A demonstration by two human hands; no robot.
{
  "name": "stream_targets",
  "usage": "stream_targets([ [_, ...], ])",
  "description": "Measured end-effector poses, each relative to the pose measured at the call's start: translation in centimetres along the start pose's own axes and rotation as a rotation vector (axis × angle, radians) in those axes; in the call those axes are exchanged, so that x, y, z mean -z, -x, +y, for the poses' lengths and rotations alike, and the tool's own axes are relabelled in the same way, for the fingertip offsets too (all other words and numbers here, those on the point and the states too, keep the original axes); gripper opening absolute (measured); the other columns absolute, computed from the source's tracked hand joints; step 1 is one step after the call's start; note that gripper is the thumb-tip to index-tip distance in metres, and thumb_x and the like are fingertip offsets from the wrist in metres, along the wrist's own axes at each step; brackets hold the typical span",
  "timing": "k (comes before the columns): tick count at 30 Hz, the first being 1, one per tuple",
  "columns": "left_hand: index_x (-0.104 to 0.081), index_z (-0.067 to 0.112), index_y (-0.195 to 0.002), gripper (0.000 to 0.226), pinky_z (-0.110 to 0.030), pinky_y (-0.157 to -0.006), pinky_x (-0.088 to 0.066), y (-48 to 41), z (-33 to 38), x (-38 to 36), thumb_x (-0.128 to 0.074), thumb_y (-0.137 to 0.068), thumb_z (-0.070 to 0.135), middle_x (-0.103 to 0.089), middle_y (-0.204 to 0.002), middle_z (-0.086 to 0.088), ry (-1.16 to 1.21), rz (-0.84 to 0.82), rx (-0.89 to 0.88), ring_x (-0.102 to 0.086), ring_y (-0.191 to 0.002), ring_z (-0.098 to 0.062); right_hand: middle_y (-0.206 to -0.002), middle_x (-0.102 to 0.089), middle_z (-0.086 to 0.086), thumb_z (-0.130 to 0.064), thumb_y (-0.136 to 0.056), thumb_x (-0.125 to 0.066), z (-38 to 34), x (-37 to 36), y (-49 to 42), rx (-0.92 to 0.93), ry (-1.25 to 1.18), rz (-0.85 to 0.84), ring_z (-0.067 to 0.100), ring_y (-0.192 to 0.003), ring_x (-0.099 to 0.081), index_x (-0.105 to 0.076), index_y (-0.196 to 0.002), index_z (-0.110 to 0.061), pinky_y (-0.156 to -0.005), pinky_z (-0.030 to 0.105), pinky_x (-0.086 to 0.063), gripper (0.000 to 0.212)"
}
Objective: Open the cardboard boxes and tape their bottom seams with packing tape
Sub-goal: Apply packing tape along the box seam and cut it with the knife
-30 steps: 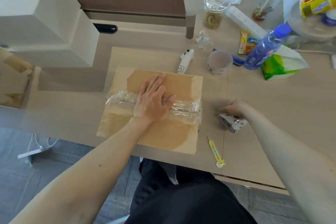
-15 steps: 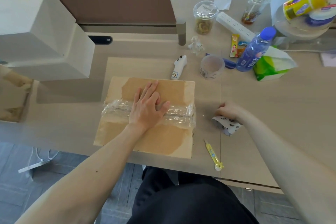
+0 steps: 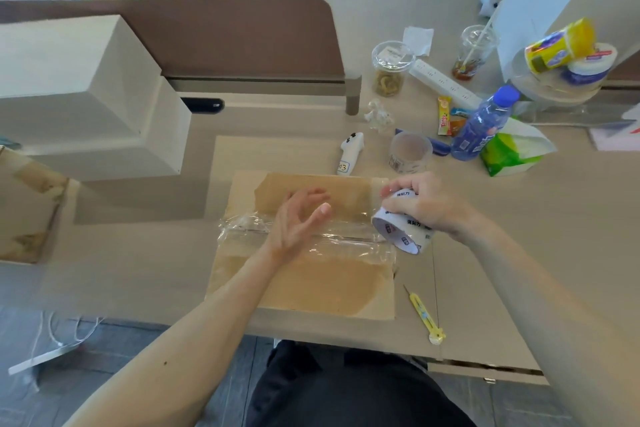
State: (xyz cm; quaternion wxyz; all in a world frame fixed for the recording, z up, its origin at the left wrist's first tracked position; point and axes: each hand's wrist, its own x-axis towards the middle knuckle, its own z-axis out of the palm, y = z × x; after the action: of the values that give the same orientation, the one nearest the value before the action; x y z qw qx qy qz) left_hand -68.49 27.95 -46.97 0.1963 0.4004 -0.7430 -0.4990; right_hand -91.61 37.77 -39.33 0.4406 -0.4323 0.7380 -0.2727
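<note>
A brown cardboard box (image 3: 311, 284) stands on the table in front of me, its upturned face crossed by a wrinkled strip of clear packing tape (image 3: 242, 229). My left hand (image 3: 298, 222) hovers just above the taped seam, fingers relaxed and slightly spread, holding nothing. My right hand (image 3: 426, 204) grips a roll of packing tape (image 3: 401, 232) with a white printed core, lifted over the box's right edge.
A yellow utility knife (image 3: 424, 314) lies on the table right of the box. Behind are a second tape roll (image 3: 410, 151), a white handheld device (image 3: 351, 152), a blue bottle (image 3: 483, 125), cups and snack packets. Pale boxes (image 3: 79, 87) are stacked at left. Another person sits beyond the divider.
My left hand has lifted off the taped seam. My right hand has picked the tape roll up from the table and brought it left over the box's right edge.
</note>
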Motion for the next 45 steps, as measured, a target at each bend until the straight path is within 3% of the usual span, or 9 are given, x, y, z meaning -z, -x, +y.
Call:
stream_targets([
  [4, -0.063, 0.018, -0.119, 0.042, -0.016, -0.08, -0.05, 0.7, 1.3, 2.1, -0.072, -0.087, 0.044, -0.074, -0.095, 0.016, 0.079, -0.035, 0.112, -0.067, -0.093, 0.007, -0.086, -0.059, -0.022, -0.024, -0.083, -0.072, -3.3, -4.2, -0.8, 0.127, 0.217, -0.056, -0.01, -0.081, -0.051, -0.072, -0.097, -0.022, -0.066, 0.001, -0.036, 0.014],
  [7, -0.072, 0.017, -0.088, 0.008, -0.019, -0.068, -0.051, 1.0, 0.7, 3.6, -0.074, -0.089, 0.025, -0.076, -0.077, 0.008, 0.058, 0.06, 0.169, -0.068, -0.07, -0.001, -0.092, -0.064, -0.02, -0.036, -0.078, -0.071, -4.7, -7.3, -1.9, 0.14, 0.231, -0.14, -0.006, -0.088, -0.056, -0.071, -0.093, -0.029, -0.076, 0.014, -0.04, 0.016],
  [9, -0.071, 0.02, -0.079, 0.011, -0.024, -0.069, -0.053, 1.5, 0.1, 5.1, -0.072, -0.091, 0.02, -0.075, -0.072, 0.006, 0.1, 0.077, 0.231, -0.071, -0.068, -0.008, -0.096, -0.065, -0.02, -0.045, -0.073, -0.068, -5.4, -8.9, -2.6, 0.123, 0.256, -0.157, -0.002, -0.092, -0.057, -0.069, -0.093, -0.035, -0.079, 0.022, -0.044, 0.022],
  [15, -0.071, -0.004, -0.084, 0.03, -0.043, -0.082, -0.06, 3.0, -1.3, 9.5, -0.061, -0.099, 0.021, -0.074, -0.075, -0.009, 0.33, 0.093, 0.315, -0.073, -0.072, -0.024, -0.102, -0.065, -0.017, -0.036, -0.084, -0.069, -8.5, -12.6, -3.7, 0.138, 0.321, -0.158, 0.005, -0.1, -0.058, -0.069, -0.105, -0.03, -0.079, 0.018, -0.041, 0.022],
  [23, -0.07, -0.009, -0.087, 0.013, -0.031, -0.066, -0.06, 3.6, -4.7, 14.0, -0.068, -0.091, 0.003, -0.07, -0.074, -0.017, 0.38, 0.033, 0.434, -0.067, -0.066, -0.023, -0.136, -0.056, -0.017, -0.054, -0.082, -0.069, -11.6, -16.3, -4.7, 0.125, 0.442, -0.174, 0.008, -0.128, -0.049, -0.052, -0.138, -0.03, -0.097, 0.023, -0.038, 0.063],
  [28, -0.07, -0.003, -0.087, 0.013, -0.032, -0.06, -0.059, 3.5, -5.6, 15.6, -0.066, -0.093, 0.007, -0.071, -0.071, -0.012, 0.338, 0.042, 0.461, -0.069, -0.058, -0.022, -0.082, -0.062, -0.01, -0.065, -0.066, -0.074, -11.8, -17.8, -5.7, 0.028, 0.458, 0.003, 0.015, -0.076, -0.059, -0.057, -0.083, -0.021, -0.066, 0.034, -0.046, 0.05],
  [32, -0.067, 0.0, -0.087, 0.011, -0.029, -0.055, -0.058, 2.9, -6.3, 16.9, -0.061, -0.095, 0.003, -0.069, -0.069, -0.012, 0.301, 0.058, 0.462, -0.064, -0.051, -0.017, -0.047, -0.045, -0.006, -0.057, -0.067, -0.069, -12.8, -19.1, -6.4, -0.002, 0.528, -0.022, 0.015, -0.045, -0.042, -0.041, -0.052, -0.019, -0.046, 0.029, -0.03, 0.05],
  [36, -0.066, 0.0, -0.083, 0.015, -0.027, -0.048, -0.054, 2.9, -7.4, 17.6, -0.058, -0.096, 0.001, -0.067, -0.063, -0.01, 0.296, 0.071, 0.498, -0.061, -0.045, -0.014, -0.043, -0.039, -0.005, -0.066, -0.054, -0.06, -13.8, -20.2, -7.2, -0.025, 0.567, -0.05, 0.016, -0.043, -0.037, -0.036, -0.05, -0.018, -0.045, 0.028, -0.027, 0.054],
  [45, -0.064, 0.001, -0.077, 0.019, -0.029, -0.048, -0.055, 2.7, -11.1, 18.5, -0.059, -0.095, -0.002, -0.063, -0.061, -0.011, 0.407, 0.056, 0.581, -0.058, -0.044, -0.017, -0.058, -0.049, 0.001, -0.052, -0.069, -0.068, -16.2, -22.3, -8.7, -0.028, 0.822, -0.063, 0.027, -0.061, -0.05, -0.046, -0.057, -0.016, -0.048, 0.028, -0.03, 0.044],
])
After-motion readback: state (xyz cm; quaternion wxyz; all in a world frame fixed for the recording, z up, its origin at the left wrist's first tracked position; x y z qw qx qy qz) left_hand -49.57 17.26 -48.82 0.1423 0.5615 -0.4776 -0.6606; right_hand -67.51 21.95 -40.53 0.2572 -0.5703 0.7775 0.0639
